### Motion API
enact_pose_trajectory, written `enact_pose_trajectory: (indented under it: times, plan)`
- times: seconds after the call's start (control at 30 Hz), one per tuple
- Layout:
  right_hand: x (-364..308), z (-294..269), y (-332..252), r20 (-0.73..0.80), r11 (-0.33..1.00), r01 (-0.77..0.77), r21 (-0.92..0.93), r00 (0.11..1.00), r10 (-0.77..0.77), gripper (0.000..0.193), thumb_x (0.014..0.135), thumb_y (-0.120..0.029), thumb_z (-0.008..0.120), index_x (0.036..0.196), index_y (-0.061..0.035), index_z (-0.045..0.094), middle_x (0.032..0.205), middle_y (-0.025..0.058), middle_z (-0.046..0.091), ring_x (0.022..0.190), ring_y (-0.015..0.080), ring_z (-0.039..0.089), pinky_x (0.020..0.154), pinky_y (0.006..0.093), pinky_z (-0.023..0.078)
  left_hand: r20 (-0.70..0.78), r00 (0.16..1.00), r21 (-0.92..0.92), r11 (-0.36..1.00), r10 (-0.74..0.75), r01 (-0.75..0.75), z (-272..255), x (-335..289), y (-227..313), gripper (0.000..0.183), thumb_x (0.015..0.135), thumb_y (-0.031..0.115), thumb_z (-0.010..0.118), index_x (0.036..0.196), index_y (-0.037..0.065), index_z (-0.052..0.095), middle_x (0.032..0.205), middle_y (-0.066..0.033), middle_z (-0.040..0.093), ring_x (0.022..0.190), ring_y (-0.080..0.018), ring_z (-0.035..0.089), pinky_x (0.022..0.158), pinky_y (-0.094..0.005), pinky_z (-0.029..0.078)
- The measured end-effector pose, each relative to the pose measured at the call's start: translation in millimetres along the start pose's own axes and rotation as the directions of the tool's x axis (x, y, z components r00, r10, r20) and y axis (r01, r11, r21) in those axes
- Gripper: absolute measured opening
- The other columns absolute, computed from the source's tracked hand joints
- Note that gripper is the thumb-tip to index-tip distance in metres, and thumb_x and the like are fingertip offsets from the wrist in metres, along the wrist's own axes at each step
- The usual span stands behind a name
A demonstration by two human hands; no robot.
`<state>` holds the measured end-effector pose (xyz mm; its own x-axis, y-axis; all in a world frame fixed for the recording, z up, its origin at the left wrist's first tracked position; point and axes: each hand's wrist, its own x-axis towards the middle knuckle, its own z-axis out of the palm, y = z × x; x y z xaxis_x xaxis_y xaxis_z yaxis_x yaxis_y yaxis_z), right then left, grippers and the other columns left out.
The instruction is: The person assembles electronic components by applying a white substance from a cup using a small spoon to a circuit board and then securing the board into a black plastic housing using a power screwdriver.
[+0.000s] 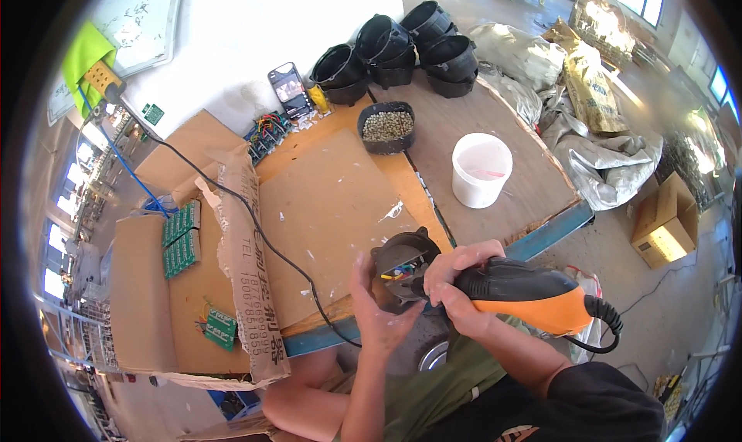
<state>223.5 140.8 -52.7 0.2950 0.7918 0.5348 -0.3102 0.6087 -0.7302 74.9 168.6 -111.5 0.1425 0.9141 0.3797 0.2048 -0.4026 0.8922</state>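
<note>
My left hand (379, 314) grips a round black plastic housing (406, 245) by its side, just off the near table edge. Colored wires (398, 273) show inside the housing. My right hand (461, 287) is wrapped around the head end of an orange and black corded power tool (533, 294). The tool's front end points left into the housing's opening. My fingers and the tool hide whatever its tip touches.
Left stands an open carton (255, 287) with green circuit boards (182, 241); a black cord crosses it. A cardboard sheet (325, 202) covers part of the table. Beyond are a white bucket (475, 188), a black tub (386, 144) of small pellets, stacked black housings (384, 44) and a phone (290, 88).
</note>
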Motion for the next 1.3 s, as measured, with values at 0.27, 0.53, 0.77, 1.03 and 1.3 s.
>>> enact_pose_trajectory:
  times: [0.27,0.53,0.77,1.03,1.3]
  plan:
    - [4,-3,1,0.079,0.999,-0.039,0.012,0.996,0.038,0.040,0.088,0.006,0.059,0.115,-0.0117,0.037,0.079,0.0089,0.056,0.069,0.0183,0.056,0.072,0.0374,0.050,0.000,0.997,0.068,0.994,0.080,-0.080,6,-1,3,0.107,0.062,0.006,0.090,0.147,-0.003,0.027,0.141,-0.0233,0.047,0.129,-0.0342,0.051,0.109,-0.0423,0.040]
    - [10,0,5,0.146,0.902,-0.186,-0.388,0.955,0.260,0.015,0.087,-0.003,0.063,0.097,-0.0072,0.053,0.086,0.0086,0.063,0.082,0.0179,0.062,0.083,0.0344,0.050,0.091,0.995,0.026,0.999,-0.036,0.034,13,-2,-33,0.107,0.062,0.015,0.091,0.148,-0.004,0.030,0.140,-0.0239,0.047,0.125,-0.0385,0.052,0.106,-0.0446,0.043]
    - [24,4,21,-0.033,0.983,-0.044,-0.179,0.999,0.039,0.029,0.085,0.005,0.053,0.112,-0.0030,0.044,0.080,0.0049,0.051,0.069,0.0109,0.047,0.064,0.0247,0.041,0.019,0.979,0.093,0.975,0.201,-0.202,35,18,6,0.111,0.060,0.007,0.086,0.150,-0.004,0.024,0.140,-0.0282,0.039,0.131,-0.0478,0.039,0.112,-0.0462,0.033]
    - [22,34,16,-0.123,0.994,-0.056,-0.096,0.991,0.044,0.022,0.079,0.008,0.051,0.097,-0.0011,0.043,0.070,0.0044,0.049,0.060,0.0111,0.047,0.059,0.0240,0.040,-0.029,0.987,0.083,0.984,0.159,-0.156,30,7,0,0.112,0.058,0.007,0.087,0.149,-0.004,0.023,0.143,-0.0278,0.038,0.129,-0.0483,0.040,0.113,-0.0464,0.033]
    - [21,26,23,-0.119,0.998,-0.060,-0.017,0.991,0.058,0.036,0.080,0.009,0.052,0.113,0.0001,0.043,0.074,0.0052,0.050,0.064,0.0120,0.050,0.064,0.0249,0.042,-0.113,0.979,0.118,0.981,0.170,-0.156,34,7,5,0.102,0.064,0.015,0.087,0.145,-0.005,0.029,0.135,-0.0273,0.046,0.123,-0.0474,0.047,0.107,-0.0470,0.039]
